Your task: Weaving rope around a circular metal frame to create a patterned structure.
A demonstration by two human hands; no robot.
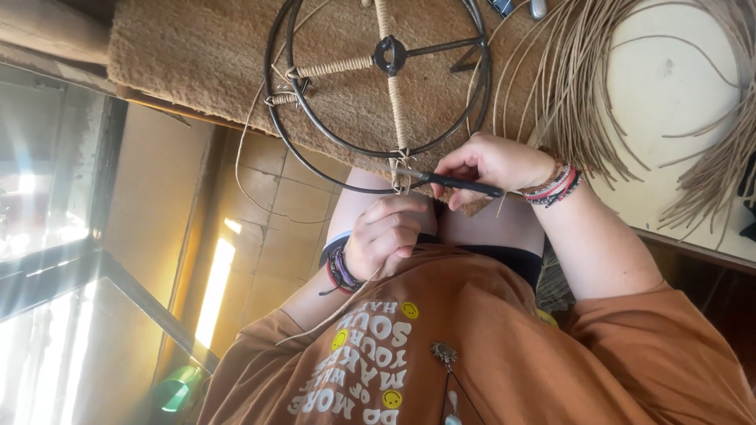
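Note:
A round black metal frame [315, 142] with two rings and crossed spokes lies on a brown woolly mat [197, 47] over my knees. Some spokes are wrapped in pale fibre cord [398, 110]. My right hand [484, 161] grips a thin black pointed tool [461, 183], its tip at the wrapped spot on the outer ring's near edge. My left hand [386, 232] is closed just below that spot, fingers curled on a thin fibre strand [315, 324] that trails down across my orange shirt. Both wrists carry bracelets.
A large bundle of loose pale fibre strands [575, 86] fans over a cream surface [669, 94] at the right. A glass-topped metal-framed table [71, 260] stands at the left in bright sunlight, above a tiled floor [268, 220]. A green object [177, 389] sits at the lower left.

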